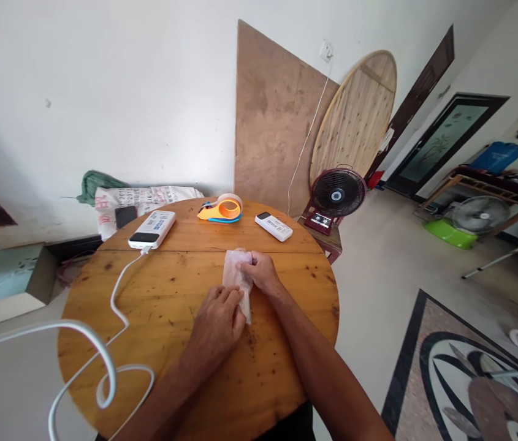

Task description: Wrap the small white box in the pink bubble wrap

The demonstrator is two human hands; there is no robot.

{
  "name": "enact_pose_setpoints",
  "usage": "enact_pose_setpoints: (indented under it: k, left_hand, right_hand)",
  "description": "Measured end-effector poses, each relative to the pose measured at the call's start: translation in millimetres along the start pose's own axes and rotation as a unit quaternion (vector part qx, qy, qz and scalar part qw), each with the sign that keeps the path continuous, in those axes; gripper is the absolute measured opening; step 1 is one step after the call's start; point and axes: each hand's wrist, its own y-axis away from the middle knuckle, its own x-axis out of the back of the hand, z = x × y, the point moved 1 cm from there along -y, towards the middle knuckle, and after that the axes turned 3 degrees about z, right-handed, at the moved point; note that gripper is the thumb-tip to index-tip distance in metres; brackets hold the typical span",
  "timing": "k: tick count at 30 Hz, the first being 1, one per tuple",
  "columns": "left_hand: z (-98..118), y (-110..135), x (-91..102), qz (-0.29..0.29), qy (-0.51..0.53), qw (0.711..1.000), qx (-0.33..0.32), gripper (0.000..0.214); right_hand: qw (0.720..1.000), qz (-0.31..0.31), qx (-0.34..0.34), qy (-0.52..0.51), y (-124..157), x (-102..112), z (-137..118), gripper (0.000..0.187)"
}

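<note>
The white sheet [236,269] lies on the table [148,306], between the hands. The right hand [262,273] pinches its right edge; the left hand [220,313] curls over its near part, whether gripping or just pressing I cannot tell. It looks light, soft and easily torn, perhaps slippery; best held gently by opposite edges, fingertips spread.

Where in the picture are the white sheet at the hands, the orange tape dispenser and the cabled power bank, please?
White sheet [233,271]: head view, on its upper part.
Orange tape dispenser [215,212]: head view, on its orange body.
Cabled power bank [155,225]: head view, on its top face.
</note>
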Motion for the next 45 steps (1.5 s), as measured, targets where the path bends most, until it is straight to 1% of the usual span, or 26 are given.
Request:
enact_pose_setpoints:
  k: [3, 5, 7, 10, 12, 15, 17, 21, 23, 26, 27, 28, 29, 32, 34, 36, 38, 39, 41, 43, 45]
  left_hand:
    - [-0.7, -1.2, -0.2, -0.006, 0.002, 1.000, 0.009, 0.025]
    - [-2.4, -1.5, -1.2, -0.002, 0.003, 1.000, 0.009, 0.026]
    - [-4.6, -1.4, -3.0, 0.006, 0.003, 1.000, 0.011, 0.026]
    - [-7.4, -1.2, -5.5, 0.014, 0.008, 1.000, 0.014, 0.025]
    - [-8.4, -1.1, -6.4, 0.022, 0.016, 1.000, 0.008, 0.025]
    - [-9.1, -0.1, -5.9, 0.046, 0.021, 0.999, 0.006, 0.025]
    - [-9.3, 1.6, -5.0, 0.059, 0.012, 0.998, 0.023, 0.027]
    - [-11.0, 6.2, -4.9, 0.088, -0.024, 0.991, 0.099, 0.031]
    - [-13.3, 7.5, -6.9, 0.113, -0.026, 0.986, 0.122, 0.038]
    - [-19.3, 6.6, -10.4, 0.148, 0.019, 0.979, 0.139, 0.062]
    - [-21.5, 5.6, -10.8, 0.148, 0.047, 0.978, 0.140, 0.066]
    - [-23.5, 4.6, -10.7, 0.142, 0.077, 0.977, 0.140, 0.067]
    - [-25.2, 3.6, -10.0, 0.128, 0.108, 0.976, 0.138, 0.063]
    - [-27.2, 1.8, -5.3, 0.081, 0.189, 0.969, 0.135, 0.040]
    - [-26.6, 1.9, -2.3, 0.068, 0.228, 0.961, 0.142, 0.028]
    - [-25.8, 2.7, -1.3, 0.053, 0.273, 0.947, 0.161, 0.027]
    - [-25.6, 3.5, -1.8, 0.034, 0.315, 0.931, 0.181, 0.032]
    - [-25.9, 3.7, -1.9, 0.030, 0.325, 0.927, 0.184, 0.036]
    - [-26.9, 3.7, -0.8, 0.036, 0.312, 0.935, 0.163, 0.044]
    - [-27.7, 3.7, 1.7, 0.048, 0.278, 0.951, 0.126, 0.037]
    - [-28.0, 4.3, 4.3, 0.050, 0.252, 0.960, 0.110, 0.021]
  right_hand:
    - [0.989, -0.035, -0.032, -0.142, 0.3, -0.8, -4.5, 0.028]
    - [0.982, -0.066, -0.038, -0.175, 1.7, 2.7, -12.9, 0.031]
    - [0.982, -0.097, -0.023, -0.160, 4.4, 9.8, -24.3, 0.033]
    - [0.986, -0.130, 0.038, -0.095, 10.0, 22.7, -40.8, 0.034]
    - [0.986, -0.140, 0.076, -0.058, 14.3, 28.6, -47.3, 0.035]
    - [0.985, -0.139, 0.090, -0.056, 20.6, 30.5, -48.8, 0.034]
    - [0.984, -0.138, 0.088, -0.074, 24.8, 29.1, -47.4, 0.032]
    - [0.983, -0.137, 0.097, -0.070, 34.5, 28.6, -46.9, 0.030]
    - [0.984, -0.135, 0.106, -0.054, 41.1, 30.1, -48.3, 0.028]
    - [0.984, -0.126, 0.129, -0.016, 53.9, 32.3, -51.7, 0.020]
    - [0.983, -0.121, 0.138, -0.003, 58.8, 32.7, -53.0, 0.017]
    - [0.982, -0.119, 0.148, 0.006, 63.8, 32.8, -54.3, 0.014]
    - [0.980, -0.118, 0.157, 0.011, 68.8, 32.8, -55.6, 0.011]
    - [0.976, -0.113, 0.186, 0.016, 82.3, 32.5, -58.1, 0.004]
    - [0.972, -0.108, 0.204, 0.036, 89.6, 32.0, -57.9, 0.004]
    - [0.968, -0.100, 0.221, 0.064, 95.6, 31.3, -56.5, 0.007]
    - [0.964, -0.090, 0.234, 0.085, 100.6, 30.0, -54.5, 0.009]
    - [0.962, -0.086, 0.240, 0.093, 102.8, 29.2, -53.7, 0.009]
    - [0.959, -0.074, 0.251, 0.106, 106.5, 27.4, -52.7, 0.011]
    - [0.956, -0.065, 0.257, 0.122, 109.4, 25.6, -52.4, 0.012]
    - [0.954, -0.058, 0.260, 0.140, 111.9, 23.9, -52.6, 0.013]
